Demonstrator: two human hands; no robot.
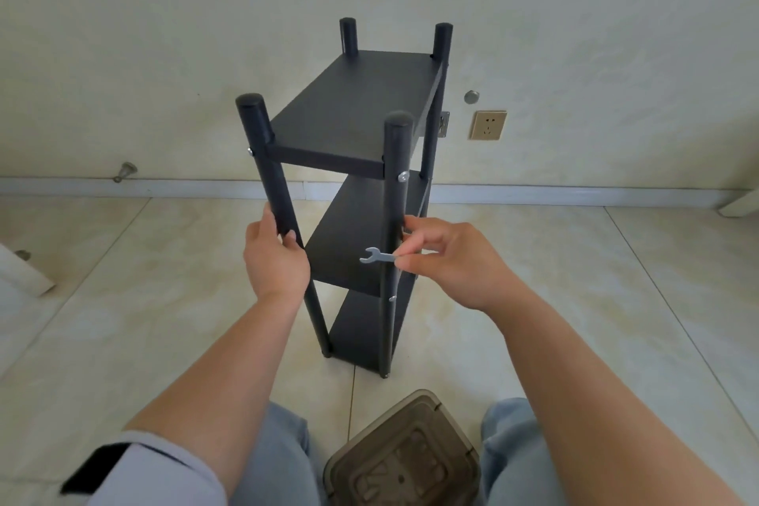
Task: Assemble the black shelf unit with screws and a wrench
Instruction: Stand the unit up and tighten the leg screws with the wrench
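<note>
black shelf unit [345,111] post gripped by left hand [276,259]; right hand [447,259] pinches wrench [377,256].

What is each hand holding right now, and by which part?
Left hand grips the black shelf unit's front left post mid-height. Right hand pinches the small silver flat wrench by its handle end.

A translucent brown plastic container [404,454] sits on the beige tiled floor [123,300] at bottom centre. A gold wall socket [488,125] and round metal stud [471,97] are mounted on the cream wall [164,33]. A metal doorstop [125,171] projects just above the skirting at left.
</note>
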